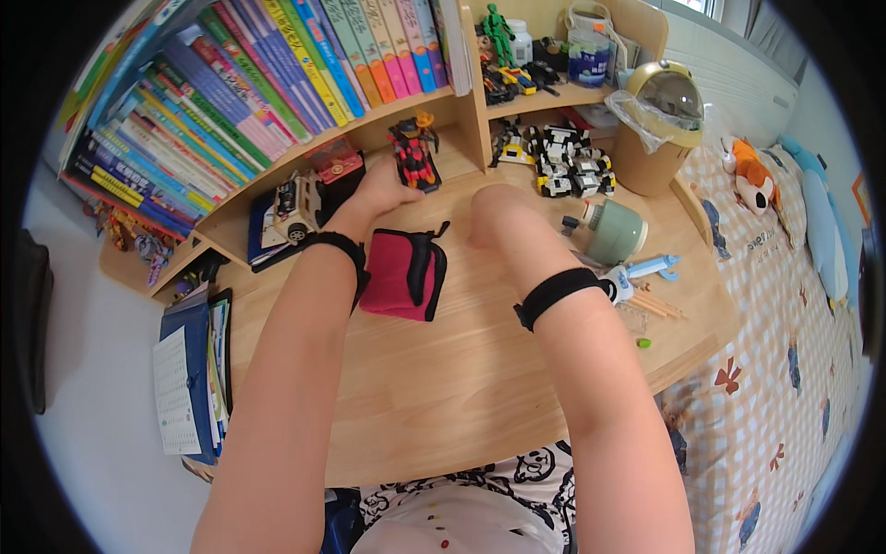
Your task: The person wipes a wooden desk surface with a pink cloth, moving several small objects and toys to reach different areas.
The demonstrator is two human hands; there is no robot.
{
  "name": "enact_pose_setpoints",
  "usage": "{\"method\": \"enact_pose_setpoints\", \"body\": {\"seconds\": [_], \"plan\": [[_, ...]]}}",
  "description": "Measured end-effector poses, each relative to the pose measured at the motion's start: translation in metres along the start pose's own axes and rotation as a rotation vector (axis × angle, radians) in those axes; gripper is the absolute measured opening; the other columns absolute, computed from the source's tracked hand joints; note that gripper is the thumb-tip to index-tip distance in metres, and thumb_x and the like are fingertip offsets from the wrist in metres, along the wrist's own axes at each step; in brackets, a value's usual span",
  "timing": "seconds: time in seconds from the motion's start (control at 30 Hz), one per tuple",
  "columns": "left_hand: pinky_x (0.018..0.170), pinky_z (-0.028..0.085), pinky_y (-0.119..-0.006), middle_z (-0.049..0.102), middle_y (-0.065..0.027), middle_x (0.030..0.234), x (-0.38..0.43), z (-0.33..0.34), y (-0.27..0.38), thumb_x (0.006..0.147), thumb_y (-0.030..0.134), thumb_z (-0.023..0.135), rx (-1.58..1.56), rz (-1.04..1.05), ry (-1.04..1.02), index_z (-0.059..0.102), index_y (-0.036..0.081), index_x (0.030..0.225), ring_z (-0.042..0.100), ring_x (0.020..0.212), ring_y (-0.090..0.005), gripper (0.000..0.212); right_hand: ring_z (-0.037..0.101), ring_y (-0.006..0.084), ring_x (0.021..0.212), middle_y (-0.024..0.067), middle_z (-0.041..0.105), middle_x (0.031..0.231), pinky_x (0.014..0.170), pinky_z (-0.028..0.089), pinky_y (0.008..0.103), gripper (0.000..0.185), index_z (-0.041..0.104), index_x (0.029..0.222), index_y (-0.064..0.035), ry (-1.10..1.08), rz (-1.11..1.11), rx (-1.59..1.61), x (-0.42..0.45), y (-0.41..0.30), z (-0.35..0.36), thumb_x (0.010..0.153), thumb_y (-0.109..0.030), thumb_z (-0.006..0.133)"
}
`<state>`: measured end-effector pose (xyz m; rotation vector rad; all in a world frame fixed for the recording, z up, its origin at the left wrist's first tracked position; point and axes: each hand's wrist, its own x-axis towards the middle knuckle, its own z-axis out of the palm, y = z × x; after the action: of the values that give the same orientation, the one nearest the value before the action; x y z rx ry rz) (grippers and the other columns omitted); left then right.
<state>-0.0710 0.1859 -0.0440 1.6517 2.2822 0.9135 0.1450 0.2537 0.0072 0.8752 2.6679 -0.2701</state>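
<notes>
My left hand (381, 188) reaches into the low shelf, beside the base of a red and black toy figure (413, 149) with an orange piece on top; whether the fingers touch it I cannot tell. My right hand (493, 208) hovers over the desk to the right, its fingers mostly hidden behind the wrist. Between the forearms lies a folded magenta cloth pouch (394, 277) with black edging. To the left of my left hand are a cream toy car (296, 208) and a red box (335, 161).
Books (277, 76) fill the upper shelf. Black, white and yellow brick models (571, 159), a tan desk bin (651, 138), a green bottle (617, 232), a light blue tool (647, 269) and wooden sticks (654, 302) stand or lie at the right. Folders (190, 381) hang over the left edge.
</notes>
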Motion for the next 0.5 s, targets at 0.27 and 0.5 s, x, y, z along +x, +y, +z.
{"method": "enact_pose_setpoints", "body": {"seconds": [0.27, 0.5], "plan": [[0.081, 0.046, -0.036, 0.062, -0.0223, 0.094, 0.062, 0.026, 0.008, 0.056, 0.023, 0.077, 0.148, -0.07, 0.073, 0.056, -0.005, 0.099, 0.059, 0.091, -0.0333, 0.056, 0.062, 0.0247, 0.091, 0.008, 0.065, 0.1, 0.077, 0.05, 0.034, 0.035, 0.068, 0.096, -0.0117, -0.115, 0.094, -0.053, 0.027, 0.004, -0.004, 0.069, -0.033, 0.069], [0.078, 0.047, -0.037, 0.062, -0.0212, 0.093, 0.097, 0.034, 0.006, 0.058, 0.022, 0.076, 0.186, -0.09, 0.053, 0.06, -0.003, 0.091, 0.059, 0.089, -0.0341, 0.045, 0.063, 0.0208, 0.091, 0.004, 0.066, 0.1, 0.078, 0.05, 0.0325, 0.042, 0.067, 0.099, -0.0141, -0.172, 0.151, -0.071, 0.041, 0.002, -0.009, 0.069, -0.043, 0.072]]}}
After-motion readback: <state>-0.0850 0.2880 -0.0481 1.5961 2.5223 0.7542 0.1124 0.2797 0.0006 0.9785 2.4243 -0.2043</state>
